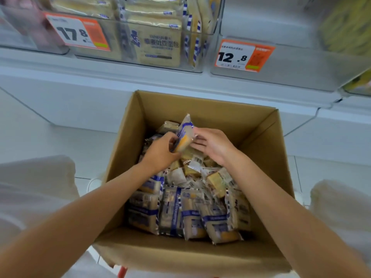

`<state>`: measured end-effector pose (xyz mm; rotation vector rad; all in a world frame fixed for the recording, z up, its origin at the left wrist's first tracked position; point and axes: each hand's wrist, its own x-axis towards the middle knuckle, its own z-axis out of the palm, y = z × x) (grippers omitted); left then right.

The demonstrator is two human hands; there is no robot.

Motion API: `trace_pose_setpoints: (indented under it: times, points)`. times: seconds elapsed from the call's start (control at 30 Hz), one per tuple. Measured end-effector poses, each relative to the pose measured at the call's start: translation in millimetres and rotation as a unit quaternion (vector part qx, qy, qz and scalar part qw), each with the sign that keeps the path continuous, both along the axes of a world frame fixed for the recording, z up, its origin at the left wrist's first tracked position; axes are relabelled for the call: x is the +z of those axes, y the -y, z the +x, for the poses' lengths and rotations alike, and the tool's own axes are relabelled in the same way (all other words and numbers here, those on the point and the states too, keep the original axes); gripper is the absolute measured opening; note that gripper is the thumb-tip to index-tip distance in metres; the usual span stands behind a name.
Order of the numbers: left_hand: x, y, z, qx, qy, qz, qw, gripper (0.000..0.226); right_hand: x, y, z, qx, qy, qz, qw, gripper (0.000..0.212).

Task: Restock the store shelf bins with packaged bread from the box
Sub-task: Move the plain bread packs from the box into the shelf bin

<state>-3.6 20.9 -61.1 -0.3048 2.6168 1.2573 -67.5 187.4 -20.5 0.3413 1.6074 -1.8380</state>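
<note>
Barely started, by the look of it. One bread packet (183,135) is raised on end just above the pile, at the far side of the box (210,117), not yet on its way to the shelf. The left hand (160,152) has its fingers curled round the packet's lower end, a real grip. The right hand (213,145) lies against the packet's right edge with the fingers fairly straight; touching for sure, but pinching or only steadying, cannot tell.

Below the hands, the loose packets (180,209) fill the box floor several deep, some in a neat row at the near side and some jumbled in the middle. Plenty left to move.

Up on the shelf ledge (100,77), the clear left bin (180,68) with the 17.8 tag (77,33) is packed with stacked bread up to its rim, so that one looks done or close to it. The right bin (301,67) with the 12.8 tag (244,55) shows no bread behind its front wall, so it is likely the one to fill next, though its inside is only partly in view. Something yellow (345,27) sits in the far right corner, too blurred to name.

Judgement: one bin full, one bin apparently waiting, and the bulk of the stock not yet shelved.
</note>
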Motion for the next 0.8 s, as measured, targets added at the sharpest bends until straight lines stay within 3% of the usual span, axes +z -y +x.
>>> trace_pose_setpoints:
  times: [0.03, 0.13, 0.2, 0.27, 0.33, 0.4, 0.5, 0.57, 0.67, 0.73, 0.8]
  points:
    - [6.5, -2.0, -4.6, 0.024, 0.005, 0.053, 0.998, 0.034, 9.4, -7.3, 1.0, -0.004, -0.015, -0.003, 1.0, 0.018]
    - [31.8, -2.5, -13.4, 0.032, 0.079, 0.198, 0.977, 0.029, 22.1, -29.5, 4.0, 0.034, -0.16, 0.122, 0.979, 0.028]
    - [45.0, -1.7, -13.6, 0.001, 0.112, 0.233, 0.966, 0.031, 24.7, -39.2, 9.8, 0.098, -0.225, 0.2, 0.949, 0.058]
    - [56.8, -2.6, -12.3, -0.031, 0.138, 0.228, 0.963, 0.038, 24.2, -45.0, 16.2, 0.148, -0.227, 0.225, 0.936, 0.069]
    - [62.8, -3.4, -11.2, -0.038, 0.142, 0.225, 0.963, 0.038, 21.7, -47.8, 20.2, 0.149, -0.208, 0.205, 0.945, 0.047]
    - [63.6, -1.2, -9.5, 0.023, 0.113, 0.242, 0.963, 0.029, 15.5, -50.0, 21.9, 0.078, -0.171, 0.161, 0.969, 0.022]
    - [56.8, 4.3, -5.1, 0.113, 0.129, 0.34, 0.925, 0.045, 7.8, -50.2, 26.4, -0.024, -0.07, 0.042, 0.996, 0.016]
    - [50.5, 2.2, 1.8, 0.119, 0.164, 0.386, 0.9, 0.035, 0.4, -49.3, 29.0, -0.021, -0.033, -0.012, 0.999, 0.022]
    - [38.9, 7.1, 6.6, 0.174, 0.132, 0.348, 0.912, 0.031, -16.1, -54.8, 30.8, 0.121, -0.084, 0.092, 0.985, 0.051]
    - [30.2, 18.3, 8.1, 0.2, 0.117, 0.333, 0.914, 0.034, -31.3, -65.3, 31.4, 0.276, -0.132, 0.232, 0.923, 0.066]
    - [23.5, 26.6, 10.2, 0.206, 0.128, 0.33, 0.912, 0.038, -45.2, -74.6, 37.4, 0.399, -0.122, 0.29, 0.861, 0.06]
